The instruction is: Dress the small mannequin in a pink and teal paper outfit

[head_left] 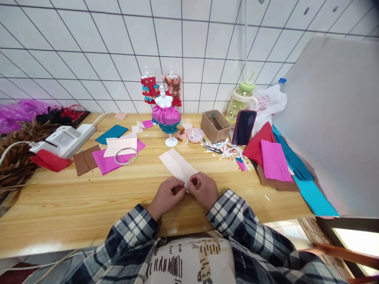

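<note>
Printed matter: the shirt (189,260) bears dark and brown lettering, but its folds prevent a reliable reading. The green-lidded jug (239,101) carries a band of print and animal-like figures; the lettering is too small to read. The plastic bag (271,98) beside it shows red print, also illegible.

Workpiece: the pale pink paper strip (177,162) lies at the centre of the worktop (118,205), slanting away to the left. The left hand (167,196) and right hand (205,189) pinch its near end between thumbs and fingers, fingertips close together.

Surroundings: just beyond the strip's far end stands the front dress form (166,114), clad in magenta over teal. Two more dress forms stand behind it, one in red (149,87), one in brown (173,82).

Right side: a pink dish (201,139) holds small white pieces; beside it is a cardboard box (209,130). A scatter of paper scraps (226,150) lies before the box, with a phone (244,127) propped upright near the jug. Folded magenta paper (276,161) overlaps red paper (259,142).

Left side: a ring (126,163) rests on layered sheets; a white power strip (69,139) lies farther left.
</note>
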{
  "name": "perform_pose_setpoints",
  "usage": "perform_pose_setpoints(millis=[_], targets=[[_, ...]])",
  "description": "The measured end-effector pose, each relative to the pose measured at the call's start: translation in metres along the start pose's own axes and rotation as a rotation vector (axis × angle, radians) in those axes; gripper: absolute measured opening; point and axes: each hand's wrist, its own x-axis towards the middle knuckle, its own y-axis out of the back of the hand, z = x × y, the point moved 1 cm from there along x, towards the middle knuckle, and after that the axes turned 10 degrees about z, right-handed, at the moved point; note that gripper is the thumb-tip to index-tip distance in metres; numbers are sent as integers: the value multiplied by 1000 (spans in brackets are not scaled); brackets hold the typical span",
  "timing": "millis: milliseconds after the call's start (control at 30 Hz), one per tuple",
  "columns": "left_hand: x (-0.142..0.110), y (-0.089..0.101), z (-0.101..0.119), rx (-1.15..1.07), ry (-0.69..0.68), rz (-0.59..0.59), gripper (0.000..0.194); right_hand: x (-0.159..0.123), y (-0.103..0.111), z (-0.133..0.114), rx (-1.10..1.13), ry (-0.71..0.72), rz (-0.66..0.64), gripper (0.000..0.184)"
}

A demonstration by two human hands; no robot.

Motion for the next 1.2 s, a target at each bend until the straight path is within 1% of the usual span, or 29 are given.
perform_pose_setpoints(millis=[100, 233, 433, 533, 667, 800, 1067, 1200], targets=[[0, 3, 3, -34, -19, -30, 13, 10, 4, 3, -109, 7, -10, 4], [0, 6, 5, -49, -39, -65, 15, 28, 8, 9, -300, 33, -81, 6], [0, 9, 8, -81, -100, -76, 16, 60, 8, 16, -389, 76, -110, 7], [-1, 9, 10, -75, -144, -95, 18, 77, 6, 19, -445, 93, -104, 10], [-1, 9, 11, -68, -172, -109, 18, 94, 9, 24, -517, 90, -68, 15], [-1, 10, 11, -62, -175, -104, 19, 101, 19, 34, -568, 62, -6, 17], [-1, 12, 9, -112, -108, -86, 19, 102, 58, 62, -631, -32, 147, 22], [-1, 15, 7, -96, -59, -40, 21, 97, 72, 66, -606, -31, 204, 29]])
